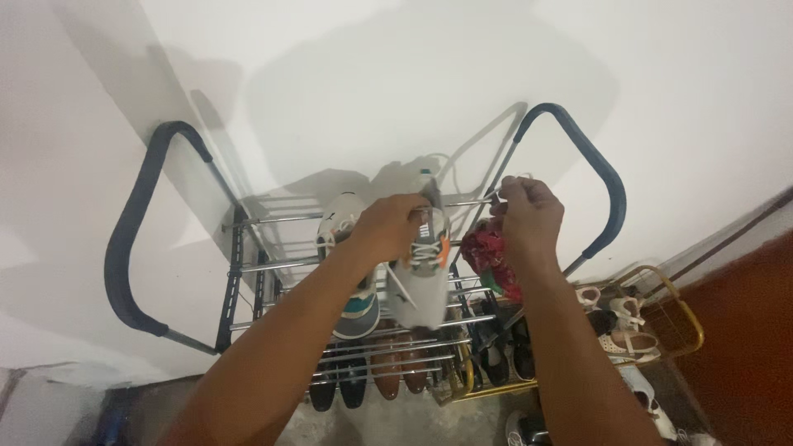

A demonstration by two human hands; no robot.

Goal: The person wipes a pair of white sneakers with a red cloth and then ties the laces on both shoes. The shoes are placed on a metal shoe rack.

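Note:
My left hand (387, 227) grips a grey and white sneaker (421, 277) by its upper part, holding it above the top shelf of a metal shoe rack (248, 264). My right hand (529, 216) is closed on the sneaker's white lace (472, 201), pulled out to the right. A matching sneaker (351, 306) with a teal band lies on the top shelf, just left of the held one.
The rack has dark blue curved handles (128, 248) on both sides and stands against a white wall. Brown and black shoes (388, 372) fill its lower shelves. A red cloth item (489, 252) hangs at its right. A gold rack (661, 322) with pale sandals stands further right.

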